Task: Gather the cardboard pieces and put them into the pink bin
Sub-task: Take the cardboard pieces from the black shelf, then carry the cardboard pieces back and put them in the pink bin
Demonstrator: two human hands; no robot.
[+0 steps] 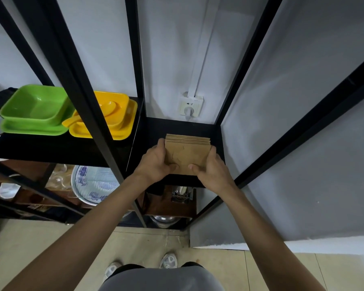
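At 6 o'clock, nearest the camera, a grey-clad torso and two pale shoes (169,260) stand on a beige tiled floor (51,248). Both bare forearms reach up from there toward the middle of the view.

Just above centre the left hand (156,160) and the right hand (210,169) clasp a stack of cardboard pieces (187,153) between them. The left hand wraps the stack's 9 o'clock edge, thumb lying across the top sheet; the right hand closes on the 3 o'clock edge, its thumb pressed on the near corner. The stack, several brown sheets with their far edges fanned slightly, sits low over the black shelf (177,127) of a black metal rack; whether it touches the shelf cannot be told. No pink bin shows in this view.

Under that shelf, at about 7 o'clock from the stack, a blue-and-white plate (93,183) leans on a lower level.

At 10 o'clock on a neighbouring shelf sit a yellow dish (114,114) and, further left, a green dish (36,106), each on a matching tray.

Beyond the stack at 12 o'clock a wall socket (190,106) with a plug in it is set in the grey wall (282,101)
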